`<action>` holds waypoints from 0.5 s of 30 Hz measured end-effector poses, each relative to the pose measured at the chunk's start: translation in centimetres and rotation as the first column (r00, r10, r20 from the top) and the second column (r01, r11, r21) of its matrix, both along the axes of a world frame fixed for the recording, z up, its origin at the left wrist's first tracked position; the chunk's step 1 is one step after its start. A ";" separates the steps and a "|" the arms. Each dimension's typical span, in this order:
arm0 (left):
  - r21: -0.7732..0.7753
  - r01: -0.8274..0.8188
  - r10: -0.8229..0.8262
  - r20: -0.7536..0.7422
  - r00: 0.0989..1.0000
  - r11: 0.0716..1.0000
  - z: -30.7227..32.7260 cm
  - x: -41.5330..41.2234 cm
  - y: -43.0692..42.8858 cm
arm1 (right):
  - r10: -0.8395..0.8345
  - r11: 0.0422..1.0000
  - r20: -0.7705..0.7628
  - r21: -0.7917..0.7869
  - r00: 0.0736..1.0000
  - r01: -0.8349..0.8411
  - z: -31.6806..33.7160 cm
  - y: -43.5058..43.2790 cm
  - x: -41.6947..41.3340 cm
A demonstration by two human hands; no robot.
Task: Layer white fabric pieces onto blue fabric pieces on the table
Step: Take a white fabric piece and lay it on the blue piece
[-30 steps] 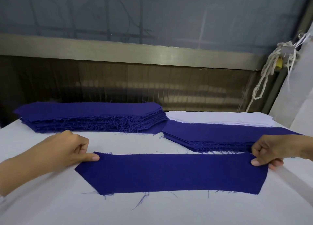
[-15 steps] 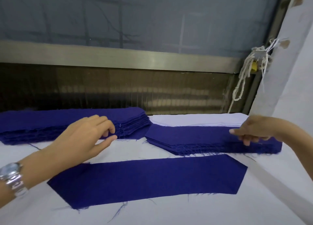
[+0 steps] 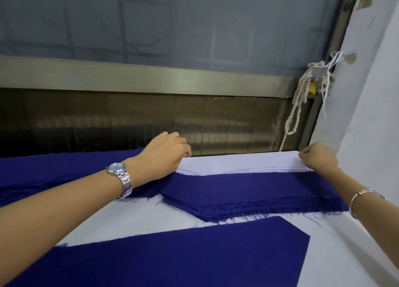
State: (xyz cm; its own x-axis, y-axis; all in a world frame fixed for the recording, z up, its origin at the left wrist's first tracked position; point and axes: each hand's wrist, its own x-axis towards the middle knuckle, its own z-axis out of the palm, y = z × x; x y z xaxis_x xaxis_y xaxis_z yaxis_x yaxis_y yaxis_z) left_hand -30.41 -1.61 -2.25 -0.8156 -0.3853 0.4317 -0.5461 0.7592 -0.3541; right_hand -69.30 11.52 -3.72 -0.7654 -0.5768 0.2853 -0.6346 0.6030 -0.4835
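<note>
A single blue fabric piece [image 3: 172, 258] lies flat on the white table [image 3: 336, 263] near me. Behind it sits a low stack of blue pieces [image 3: 254, 193], and behind that a stack of white fabric pieces [image 3: 237, 163] at the table's far edge. My left hand [image 3: 162, 155], fingers curled, pinches the left end of the top white piece. At the right end of that piece, my right hand [image 3: 317, 159] pinches the corner. A taller blue stack [image 3: 54, 172] runs off to the left under my left forearm.
A metal window rail [image 3: 151, 79] and a dark panel stand right behind the table's far edge. A knotted white rope [image 3: 302, 96] hangs at the back right. A white wall or column [image 3: 371, 113] crowds the right side.
Both hands have left the single blue piece and reached back over the blue stacks to the white stack, where they now pinch its ends. The view has swung to the right.
</note>
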 end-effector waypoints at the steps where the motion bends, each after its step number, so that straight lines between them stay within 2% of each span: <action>1: 0.009 -0.014 0.013 0.008 1.000 1.000 0.1 -0.5 -0.4 | -0.013 1.000 -0.006 0.015 1.000 0.013 -0.2 -0.4 -0.4; 7: 0.091 -0.104 0.100 0.048 0.994 0.990 -0.1 -2.8 -2.2 | -0.014 0.997 -0.006 0.076 1.000 0.015 -1.2 -2.0 -1.9; 15: 0.291 -0.119 0.132 -0.025 0.991 0.949 -0.8 -3.2 -3.2 | -0.048 0.999 -0.080 -0.017 0.996 0.047 -2.4 -2.3 -2.4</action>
State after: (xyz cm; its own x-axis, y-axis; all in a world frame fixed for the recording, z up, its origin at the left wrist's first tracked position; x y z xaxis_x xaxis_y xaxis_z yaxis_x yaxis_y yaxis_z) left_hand -33.58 -4.78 -3.06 -0.7354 -0.5965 0.3215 -0.6536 0.7497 -0.1042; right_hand -71.68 9.21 -6.11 -0.7662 -0.5354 0.3553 -0.6424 0.6264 -0.4415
